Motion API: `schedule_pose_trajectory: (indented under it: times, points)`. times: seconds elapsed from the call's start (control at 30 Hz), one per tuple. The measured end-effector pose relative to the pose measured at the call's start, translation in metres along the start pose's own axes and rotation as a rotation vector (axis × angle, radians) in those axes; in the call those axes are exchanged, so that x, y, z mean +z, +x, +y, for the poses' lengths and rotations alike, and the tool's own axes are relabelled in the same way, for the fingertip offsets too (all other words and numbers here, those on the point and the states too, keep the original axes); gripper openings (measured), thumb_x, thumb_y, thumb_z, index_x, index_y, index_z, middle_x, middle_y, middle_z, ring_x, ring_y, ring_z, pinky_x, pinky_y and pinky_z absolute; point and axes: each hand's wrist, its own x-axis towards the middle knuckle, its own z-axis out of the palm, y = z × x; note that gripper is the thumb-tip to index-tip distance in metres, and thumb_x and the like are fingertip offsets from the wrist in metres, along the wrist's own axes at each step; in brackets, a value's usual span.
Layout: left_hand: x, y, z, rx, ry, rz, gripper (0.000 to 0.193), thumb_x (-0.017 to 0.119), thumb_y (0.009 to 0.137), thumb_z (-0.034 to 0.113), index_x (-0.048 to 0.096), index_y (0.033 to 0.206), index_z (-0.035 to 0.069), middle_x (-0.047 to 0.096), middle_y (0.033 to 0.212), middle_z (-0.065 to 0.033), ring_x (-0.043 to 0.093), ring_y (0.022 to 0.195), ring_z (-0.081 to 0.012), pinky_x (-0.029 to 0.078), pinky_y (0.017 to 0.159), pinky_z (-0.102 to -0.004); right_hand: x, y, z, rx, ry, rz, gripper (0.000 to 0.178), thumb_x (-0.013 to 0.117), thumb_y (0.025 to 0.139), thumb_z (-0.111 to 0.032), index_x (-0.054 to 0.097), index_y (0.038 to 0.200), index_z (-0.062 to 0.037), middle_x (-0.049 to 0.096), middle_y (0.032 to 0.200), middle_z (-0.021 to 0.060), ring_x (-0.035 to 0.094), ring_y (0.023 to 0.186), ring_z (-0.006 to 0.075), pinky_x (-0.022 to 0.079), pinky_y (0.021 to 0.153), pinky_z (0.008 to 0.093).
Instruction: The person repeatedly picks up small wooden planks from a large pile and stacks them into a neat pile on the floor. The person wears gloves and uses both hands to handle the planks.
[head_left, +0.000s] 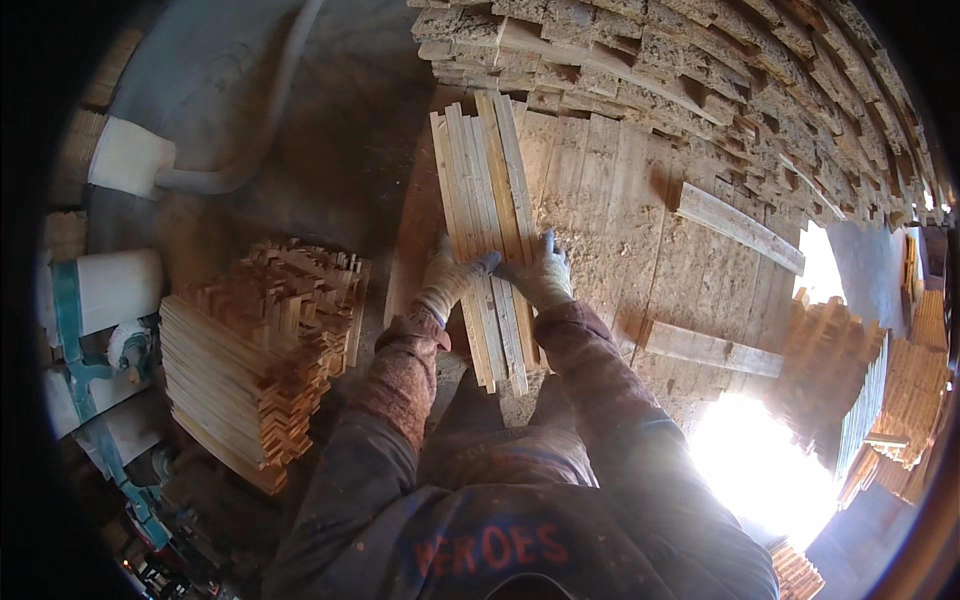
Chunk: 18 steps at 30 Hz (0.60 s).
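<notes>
Pale wooden slats (487, 225) lie in a tight bundle on the rough plank table (640, 240), and both hands are on them. From where I sit, the bundle's long axis runs away from the body, from the near edge of the table up toward the wall of stacked rough blocks (700, 70), leaning slightly to the left at the far end. The near ends of the slats stick out past the hands toward the body.

My left hand (448, 277), in a worn light glove, presses against the left flank of the bundle about two thirds of the way down its length; its fingers (480, 263) curl over onto the top faces of the slats. My right hand (542, 272), gloved the same way, lies flat on the right side, fingers spread and pointing away along the slats. Neither hand is closed round anything that I can make out; they squeeze and steady the bundle from either side more than they grip it. The two hands are almost touching over the middle slats, and both are equally near.

So the slats lie directly under and between the fingers, lengthwise with the forearms.

To the left, lower than the table, stands a crosswise stack of thin strips (255, 350). Two loose boards (740, 228) lie on the table, well apart from the bundle, to the right.
</notes>
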Motion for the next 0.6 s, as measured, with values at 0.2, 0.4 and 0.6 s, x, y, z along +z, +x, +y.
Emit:
schedule_pose_trajectory:
  times: [0.2,0.4,0.6]
  points:
    - [0.068,-0.028,0.09,-0.035,0.658,0.245,0.142,0.077,0.062,0.085,0.009,0.167,0.018,0.011,0.167,-0.0345,0.013,0.155,-0.0504,0.019,0.121,-0.0625,-0.065,-0.024,0.149,-0.255,0.093,0.088,0.119,0.093,0.067,-0.035,0.028,0.162,-0.0076,0.052,0.144,0.0292,0.053,0.131,0.0458,0.045,0.11,0.0489]
    - [0.126,-0.01,0.078,-0.1,1.025,0.318,0.122,0.068,0.071,0.085,0.012,0.166,0.033,0.009,0.168,-0.0302,0.009,0.148,-0.0653,0.019,0.113,-0.0789,-0.201,-0.092,0.354,0.222,-0.926,0.17,0.1,0.078,0.077,-0.016,0.028,0.163,-0.0248,0.037,0.159,0.0164,0.034,0.147,0.0416,0.028,0.116,0.0672]
    - [0.131,0.002,0.051,0.026,1.143,0.471,0.116,0.068,0.075,0.082,0.015,0.166,0.032,0.018,0.165,-0.031,0.017,0.146,-0.065,0.023,0.116,-0.0739,-0.242,-0.06,0.413,-0.132,-0.866,0.073,0.089,0.083,0.08,-0.031,0.039,0.157,-0.0274,0.052,0.141,0.0141,0.05,0.13,0.0365,0.041,0.106,0.0572]
